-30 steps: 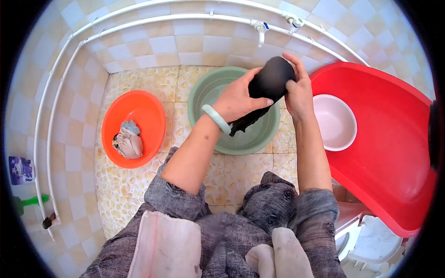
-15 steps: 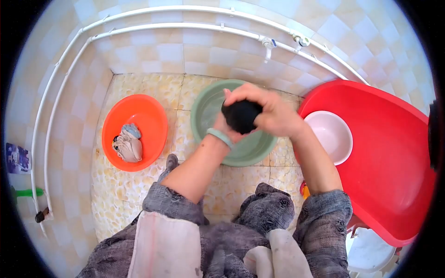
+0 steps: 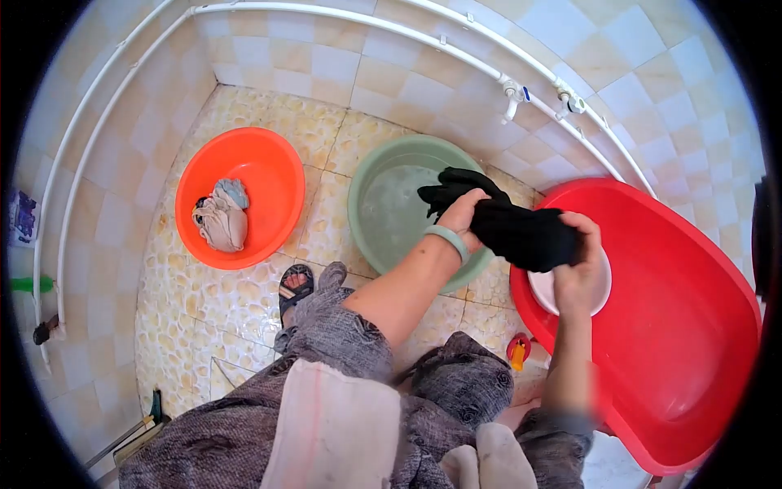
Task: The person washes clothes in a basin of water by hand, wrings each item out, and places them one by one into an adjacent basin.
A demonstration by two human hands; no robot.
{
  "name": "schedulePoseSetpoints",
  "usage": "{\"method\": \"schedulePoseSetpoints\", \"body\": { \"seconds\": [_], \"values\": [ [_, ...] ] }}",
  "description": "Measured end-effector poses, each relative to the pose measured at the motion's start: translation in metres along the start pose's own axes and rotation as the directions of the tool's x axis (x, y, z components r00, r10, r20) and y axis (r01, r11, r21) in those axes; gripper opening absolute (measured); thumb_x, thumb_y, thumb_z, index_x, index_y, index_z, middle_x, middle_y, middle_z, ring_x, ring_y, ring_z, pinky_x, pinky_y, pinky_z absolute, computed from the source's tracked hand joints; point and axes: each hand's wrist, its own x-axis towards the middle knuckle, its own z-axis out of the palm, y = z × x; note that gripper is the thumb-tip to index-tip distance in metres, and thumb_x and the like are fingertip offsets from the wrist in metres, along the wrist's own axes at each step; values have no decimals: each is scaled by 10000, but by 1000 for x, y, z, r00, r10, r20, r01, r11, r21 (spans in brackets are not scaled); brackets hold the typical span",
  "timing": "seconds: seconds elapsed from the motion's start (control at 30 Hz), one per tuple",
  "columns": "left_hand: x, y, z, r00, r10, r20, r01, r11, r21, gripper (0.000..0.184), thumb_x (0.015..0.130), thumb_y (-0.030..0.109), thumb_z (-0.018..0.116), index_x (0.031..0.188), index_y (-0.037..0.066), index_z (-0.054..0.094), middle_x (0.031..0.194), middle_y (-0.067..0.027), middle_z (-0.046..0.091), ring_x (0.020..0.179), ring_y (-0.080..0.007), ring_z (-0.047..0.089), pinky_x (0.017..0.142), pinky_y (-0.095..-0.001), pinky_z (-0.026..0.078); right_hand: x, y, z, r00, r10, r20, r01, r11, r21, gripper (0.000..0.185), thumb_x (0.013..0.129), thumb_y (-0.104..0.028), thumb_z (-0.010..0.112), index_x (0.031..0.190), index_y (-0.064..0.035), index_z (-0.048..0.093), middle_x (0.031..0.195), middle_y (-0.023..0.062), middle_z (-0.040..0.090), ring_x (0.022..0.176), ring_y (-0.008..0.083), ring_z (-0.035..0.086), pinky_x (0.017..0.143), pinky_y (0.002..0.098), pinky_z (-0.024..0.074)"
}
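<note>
Black cloth [image 3: 525, 235] clamped in left hand [image 3: 463, 218] and right hand [image 3: 580, 254], long axis running between them, loose tail beyond the left hand over the green basin [image 3: 356, 208], which lies nearer that hand.

I record black cloth [image 3: 525, 235], a green basin [image 3: 357, 208], an orange basin [image 3: 275, 183] and a red tub [image 3: 680, 318]. I note beige-and-white checked wall tiles [image 3: 391, 80] and yellow pebble-patterned flooring [image 3: 212, 303].

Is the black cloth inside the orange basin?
No, the left hand and right hand hold the black cloth clear of it.
</note>
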Motion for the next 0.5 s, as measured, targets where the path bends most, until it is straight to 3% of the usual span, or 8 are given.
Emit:
{"method": "schedulePoseSetpoints", "body": {
  "seconds": [0.03,0.13,0.2,0.27,0.37,0.4,0.47,0.5],
  "values": [
    [1,-1,3,1000,-22,-7,22,997,-76,172,798,157,564,899,17,568,895,-120,629,839,-274,616,834,-405,513,0,21,-15,992,49,-112,-46,998,32,532,642,180,490,1135,-21,491,1043,85,551,1032,191,528,919,308,420],
    [-4,-7,7,985,73,-156,-86,993,-82,162,768,97,576,910,21,562,901,-118,614,856,-274,603,836,-410,510,-18,71,-29,991,102,-83,-118,969,-218,528,652,168,473,1145,-22,465,1014,85,534,1018,190,517,917,296,408],
    [2,-3,-3,956,113,-270,-128,991,-37,127,756,90,578,865,26,575,844,-113,613,808,-278,603,797,-404,517,-37,64,-24,982,172,79,-135,929,-344,546,687,108,538,1205,-22,423,1040,99,513,1038,207,506,938,309,395],
    [20,6,-27,993,33,-114,-41,997,-69,110,768,125,566,810,26,587,790,-116,622,749,-281,605,771,-398,523,-48,65,-21,981,9,193,69,917,-393,666,678,25,691,1270,-20,389,1081,133,523,1063,266,523,937,343,416],
    [11,9,-18,993,47,-111,-49,999,-17,128,788,156,552,791,33,588,779,-105,631,736,-262,608,726,-387,521,-32,38,-14,923,-257,286,378,733,-565,808,609,-122,844,1284,-27,412,1111,175,530,1059,323,543,914,378,449],
    [3,7,-7,984,67,-165,-63,997,33,123,792,157,553,788,38,584,783,-99,628,741,-254,607,722,-380,521,-26,41,-16,897,-307,318,439,706,-556,808,591,-168,860,1266,-35,436,1130,184,527,1050,334,548,902,385,458],
    [-8,4,3,994,49,-100,-43,997,64,118,800,160,555,793,44,576,792,-90,623,752,-246,606,729,-369,520,-16,48,-15,830,-403,385,557,642,-527,815,554,-261,890,1230,-52,484,1169,202,519,1031,355,559,876,399,477],
    [-12,5,7,997,44,-68,-39,996,79,116,804,162,556,796,48,572,797,-85,621,757,-242,605,733,-364,519,-12,41,-7,854,-462,238,519,749,-412,643,579,-255,878,1104,-62,561,1110,163,553,950,290,584,824,367,483]
  ]
}}
